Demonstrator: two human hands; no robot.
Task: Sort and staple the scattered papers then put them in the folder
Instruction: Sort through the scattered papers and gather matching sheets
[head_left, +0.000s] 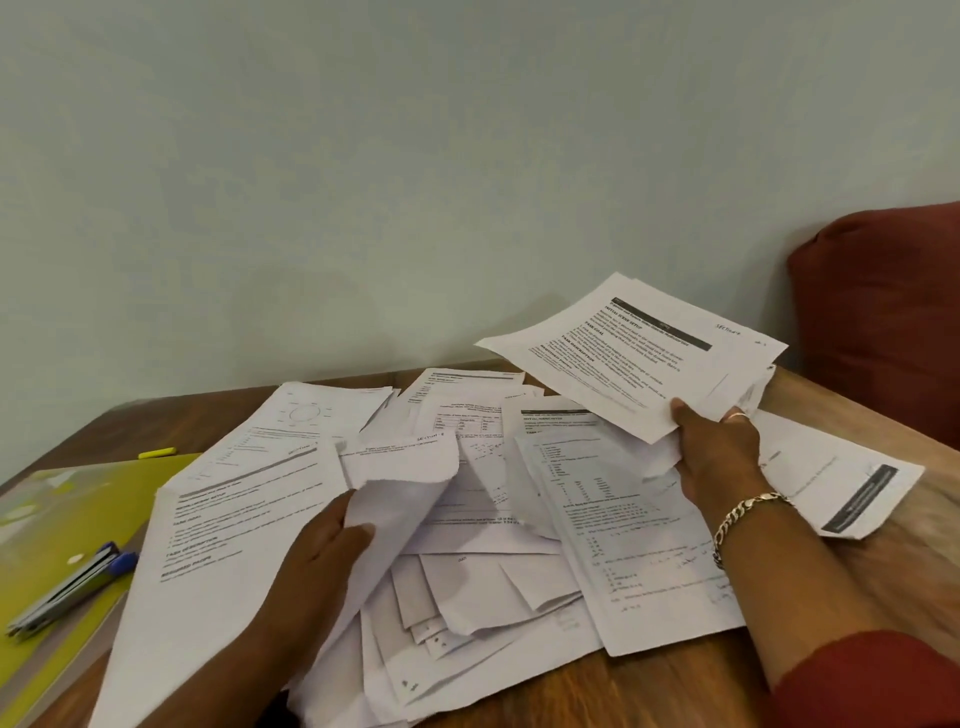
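Observation:
Scattered printed papers (498, 551) lie in a loose heap across the wooden table (649, 686). My right hand (719, 452) grips a small stack of sheets (639, 353) by its near edge and holds it raised above the heap at the right. My left hand (322, 551) pinches a bent sheet (400, 483) at the middle of the heap, thumb on top, lifting its edge. A yellow-green folder (57, 525) lies flat at the left. On it rests a stapler (67, 587) with blue ends.
A yellow highlighter (156, 452) lies behind the folder near the wall. A dark red cushion (883, 322) stands at the back right beside the table. One long sheet (852, 488) hangs toward the table's right edge. A pale wall backs the table.

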